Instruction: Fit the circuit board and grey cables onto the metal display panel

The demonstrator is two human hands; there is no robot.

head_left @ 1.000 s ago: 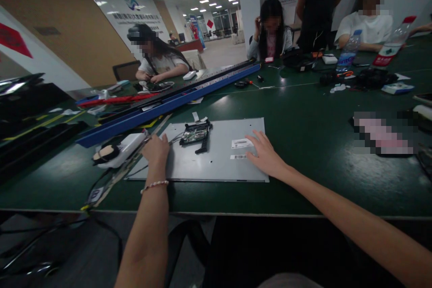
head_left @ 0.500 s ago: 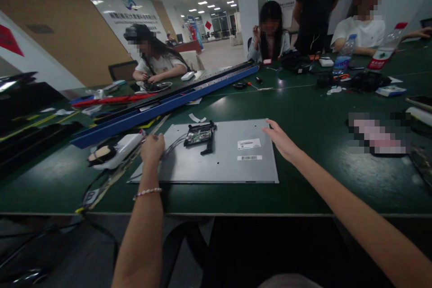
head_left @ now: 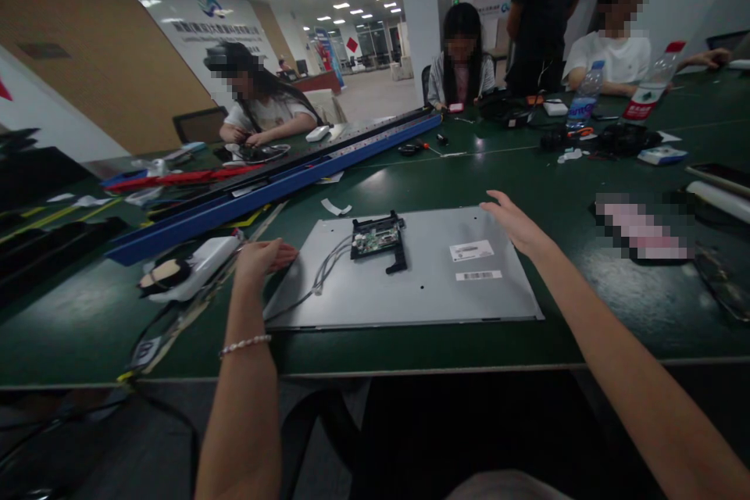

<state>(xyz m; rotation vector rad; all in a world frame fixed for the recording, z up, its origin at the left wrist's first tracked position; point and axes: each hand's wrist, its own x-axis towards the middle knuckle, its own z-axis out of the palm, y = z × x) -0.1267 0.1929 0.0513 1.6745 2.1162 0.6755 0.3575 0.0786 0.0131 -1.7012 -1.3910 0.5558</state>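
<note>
A grey flat display panel [head_left: 375, 301] lies on the green table with its labelled back facing up. On it sits a small circuit board in a black bracket [head_left: 378, 241], with thin grey cables [head_left: 328, 272] running toward the panel's left side. My left hand [head_left: 263, 258] is at the panel's left edge, fingers stretched out and holding nothing. By the far right corner, my right hand [head_left: 516, 225] is open with its fingers extended along the edge; whether it touches the panel is hard to tell.
A long blue rail [head_left: 275, 191] lies diagonally beyond the panel. A white device [head_left: 199, 269] and cables are at the left. A phone-like pink item [head_left: 641, 228] and two bottles [head_left: 586, 98] stand or lie at the right. Several people are around the table.
The panel has shifted to the right with the board on it. My left hand has gone from closed fingers over the cables to outstretched fingers at the panel's left edge.
</note>
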